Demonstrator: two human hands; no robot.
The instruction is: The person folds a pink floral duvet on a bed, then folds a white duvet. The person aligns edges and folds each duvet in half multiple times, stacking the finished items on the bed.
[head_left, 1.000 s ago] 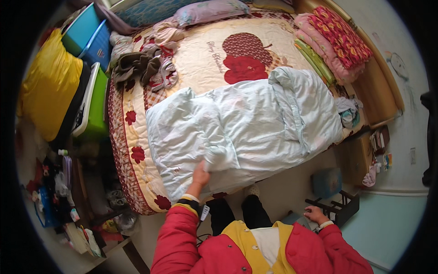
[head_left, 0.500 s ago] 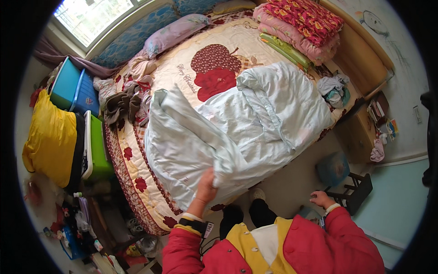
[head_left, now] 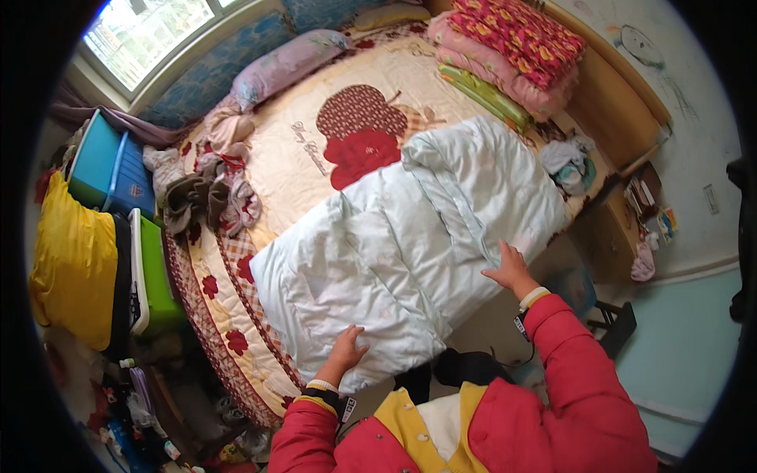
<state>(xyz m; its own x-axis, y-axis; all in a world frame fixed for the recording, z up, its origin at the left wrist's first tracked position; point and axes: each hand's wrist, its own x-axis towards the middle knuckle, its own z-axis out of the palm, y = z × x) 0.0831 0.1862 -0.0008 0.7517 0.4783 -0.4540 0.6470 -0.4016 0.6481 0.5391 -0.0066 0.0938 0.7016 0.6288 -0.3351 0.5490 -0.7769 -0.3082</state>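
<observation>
A pale blue-white quilt lies folded along the near side of the bed, its upper layer turned over from the left. My left hand is open at the quilt's near left part, fingers apart, resting on or just over the cloth. Close to the quilt's near right edge, my right hand is open with thumb and fingers spread; whether it touches the cloth I cannot tell. Beneath the quilt is a cream bedspread with a red and brown apple pattern.
Folded red and pink bedding is stacked at the far right. A lilac pillow lies near the window. Clothes are heaped on the bed's left side, beside a green bin and blue bins. A dark stool stands right.
The raised left flap of the quilt now lies flat toward the right. My left hand has let go of it. My right hand has moved up and left to the quilt's edge.
</observation>
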